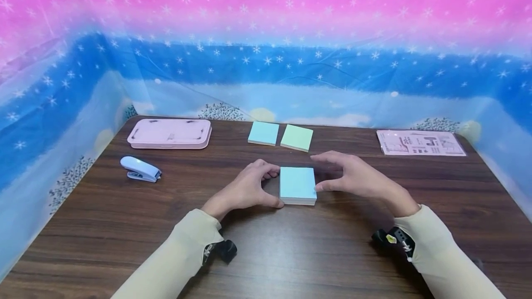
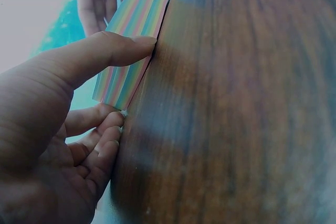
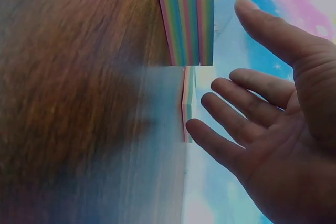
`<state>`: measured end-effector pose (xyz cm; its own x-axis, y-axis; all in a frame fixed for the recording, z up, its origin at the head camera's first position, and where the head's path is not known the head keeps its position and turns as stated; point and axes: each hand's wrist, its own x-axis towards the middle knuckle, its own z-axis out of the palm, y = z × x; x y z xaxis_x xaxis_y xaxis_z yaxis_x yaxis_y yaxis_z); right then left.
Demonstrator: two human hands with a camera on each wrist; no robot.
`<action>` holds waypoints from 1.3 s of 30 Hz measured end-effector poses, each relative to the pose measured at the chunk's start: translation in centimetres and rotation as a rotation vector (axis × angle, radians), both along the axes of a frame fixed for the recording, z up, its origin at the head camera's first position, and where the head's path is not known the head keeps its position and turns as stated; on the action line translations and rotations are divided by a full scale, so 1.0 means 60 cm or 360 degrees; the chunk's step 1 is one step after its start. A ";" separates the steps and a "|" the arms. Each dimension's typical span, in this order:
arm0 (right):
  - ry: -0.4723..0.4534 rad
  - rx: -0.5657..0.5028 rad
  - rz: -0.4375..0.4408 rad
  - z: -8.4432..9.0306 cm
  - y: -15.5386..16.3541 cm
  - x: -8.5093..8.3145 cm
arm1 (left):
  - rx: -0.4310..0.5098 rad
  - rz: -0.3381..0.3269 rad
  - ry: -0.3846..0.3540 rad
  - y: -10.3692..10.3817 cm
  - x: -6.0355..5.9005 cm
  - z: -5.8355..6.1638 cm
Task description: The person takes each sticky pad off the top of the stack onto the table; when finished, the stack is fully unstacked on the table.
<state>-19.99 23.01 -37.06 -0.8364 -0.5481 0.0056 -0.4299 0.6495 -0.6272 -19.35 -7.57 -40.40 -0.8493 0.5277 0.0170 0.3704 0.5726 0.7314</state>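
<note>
A stack of sticky notes (image 1: 297, 182) with a light blue top lies on the brown table. Its striped, many-coloured edges (image 3: 186, 19) show in the right wrist view. My left hand (image 1: 251, 186) holds the stack at its left side, thumb by the near corner and fingertips by the far one. In the left wrist view the thumb (image 2: 118, 50) crosses the striped side, and the other fingers are bent below it. To the right of the stack, my right hand (image 1: 357, 176) hovers with fingers extended; the right wrist view shows its palm (image 3: 283, 145) apart from the stack.
Behind the stack lie a thin blue sticky pad (image 1: 263, 132) and a thin green one (image 1: 297, 137). A pink case (image 1: 169, 133) and a white stapler (image 1: 140, 169) are at the left. Toward the back right sits a flat pink packet (image 1: 421, 143). Printed cloth surrounds the table.
</note>
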 end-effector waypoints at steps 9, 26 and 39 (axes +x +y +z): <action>-0.0067 0.0000 0.0026 -0.005 0.000 0.000 | -0.0001 -0.0003 -0.0003 0.000 -0.001 0.002; -0.0074 0.0064 0.0101 -0.010 -0.003 0.004 | 0.0004 -0.0007 0.0002 0.001 -0.003 0.001; 0.0031 0.0117 0.0158 -0.011 -0.007 0.003 | 0.0013 -0.0012 -0.0012 0.001 -0.001 0.002</action>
